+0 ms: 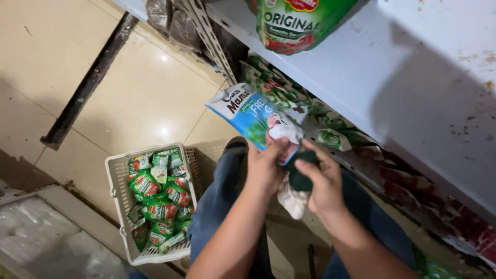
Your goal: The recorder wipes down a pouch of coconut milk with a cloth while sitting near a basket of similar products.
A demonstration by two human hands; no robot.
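- Below the white shelf (413,67), left hand (266,165) fingers clamp a blue-and-white pouch (253,116).
- Right hand (323,181) fingers close on a dark cloth (299,178).
- White basket (116,170) of green sachets (160,199) sits nearby.

Pouch (253,116) in hands: blue and white, green grass print. Cloth (293,199) white, dark green patch. Basket (118,199) cream; sachets (160,199) green and red. Shelf (413,67) white, brown-speckled. Floor (139,93) beige tile.

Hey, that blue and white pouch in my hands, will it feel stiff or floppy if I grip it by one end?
Probably floppy: the blue and white pouch is a soft film pack, bending where the left hand pinches it. Likely slippery too, since its surface looks glossy. The right hand holds a dark cloth against it.
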